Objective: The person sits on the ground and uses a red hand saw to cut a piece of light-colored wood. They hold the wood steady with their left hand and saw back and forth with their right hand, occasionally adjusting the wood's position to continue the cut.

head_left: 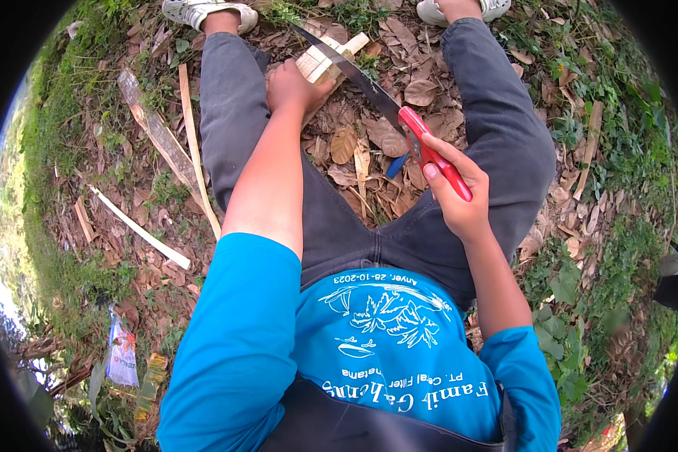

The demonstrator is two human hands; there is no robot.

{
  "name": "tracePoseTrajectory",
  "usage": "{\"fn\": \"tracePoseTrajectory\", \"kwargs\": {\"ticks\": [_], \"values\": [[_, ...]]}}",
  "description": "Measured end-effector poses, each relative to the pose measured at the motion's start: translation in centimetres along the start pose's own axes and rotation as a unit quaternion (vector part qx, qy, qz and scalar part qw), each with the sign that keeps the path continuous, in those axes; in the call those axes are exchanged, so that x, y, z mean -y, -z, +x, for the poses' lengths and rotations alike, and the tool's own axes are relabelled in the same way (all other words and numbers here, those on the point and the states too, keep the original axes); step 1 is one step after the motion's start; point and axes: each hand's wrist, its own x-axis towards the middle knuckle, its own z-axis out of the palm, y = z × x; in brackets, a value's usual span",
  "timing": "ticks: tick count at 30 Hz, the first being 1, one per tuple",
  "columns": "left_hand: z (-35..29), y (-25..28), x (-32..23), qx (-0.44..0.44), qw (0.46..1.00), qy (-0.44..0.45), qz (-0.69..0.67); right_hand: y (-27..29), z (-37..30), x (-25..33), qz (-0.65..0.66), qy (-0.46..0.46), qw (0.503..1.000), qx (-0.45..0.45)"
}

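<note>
A hand saw with a red handle (438, 158) and a long dark blade (369, 89) is in my right hand (463, 188), which is closed round the handle. The blade slants up and left across a pale, freshly cut piece of wood (314, 63). A narrower end of that wood sticks out to the right, beyond the blade. My left hand (297, 89) presses on the near left side of the wood, its fingers partly hidden. Whether the teeth sit in the wood or only rest on it, I cannot tell.
Dry leaves (422, 93) cover the ground between my outstretched legs (497, 113), with a small blue object (396, 166) among them. To the left lie a rough branch (158, 135), a thin wood strip (190, 143), a pale curved stick (139, 228) and a plastic wrapper (122, 354).
</note>
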Motion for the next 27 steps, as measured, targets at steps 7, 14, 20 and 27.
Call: {"fn": "tracePoseTrajectory", "kwargs": {"ticks": [7,14,20,27], "values": [[3.3,1.9,1.3,0.173,0.984,-0.012,-0.034,0.5,0.5,-0.9,0.066,0.020,0.998,0.005],[4.1,0.9,2.3,0.220,0.972,-0.044,-0.070,1.0,0.3,-1.6,0.069,0.016,0.997,0.005],[3.5,2.4,1.5,0.220,0.970,-0.024,-0.100,0.9,0.7,-1.8,0.055,0.037,0.998,0.008],[0.3,2.6,-0.6,0.137,0.988,-0.034,0.060,0.3,0.8,-1.9,0.035,0.037,0.999,0.017]]}}
